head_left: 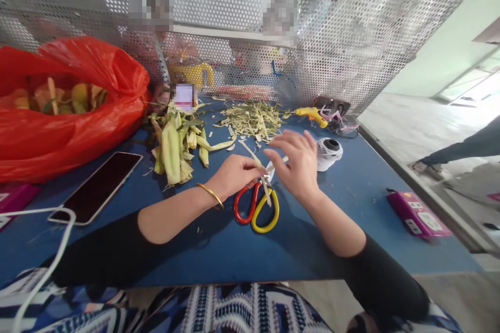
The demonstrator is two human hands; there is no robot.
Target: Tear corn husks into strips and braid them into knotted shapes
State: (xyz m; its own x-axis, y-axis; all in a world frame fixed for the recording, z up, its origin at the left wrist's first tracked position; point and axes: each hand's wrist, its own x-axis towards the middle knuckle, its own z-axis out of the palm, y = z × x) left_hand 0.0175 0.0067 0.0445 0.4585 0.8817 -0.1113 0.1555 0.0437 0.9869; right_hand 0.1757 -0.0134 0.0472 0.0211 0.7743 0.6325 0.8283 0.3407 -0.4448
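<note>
Pinches a slim, flat, pale green husk strip point(266, 192) between closed thumb and forefinger of the left hand point(234, 174), right above a pair of metal scissors point(255, 213) with one red and one yellow loop handle, lying on the blue counter point(234, 260). Raises the right hand point(295, 166) just right of those fingers, with thumb and fingers spread open, partly hiding the scissor blades. Has just beside the right fingers a white thread spool point(323, 163) with a dark core. Shows beyond both sets of fingers a loose heap of shredded pale green husk point(253, 119), and, farther right, a yellow plastic glue gun point(311, 114). Shows left of the left fingers a bundle of yellow-green husk leaves point(171, 151), then, well apart, a black-screened phone point(102, 184) and a bulging red plastic bag point(127, 127). Has well right of the right fingers a purple box point(420, 213).
</note>
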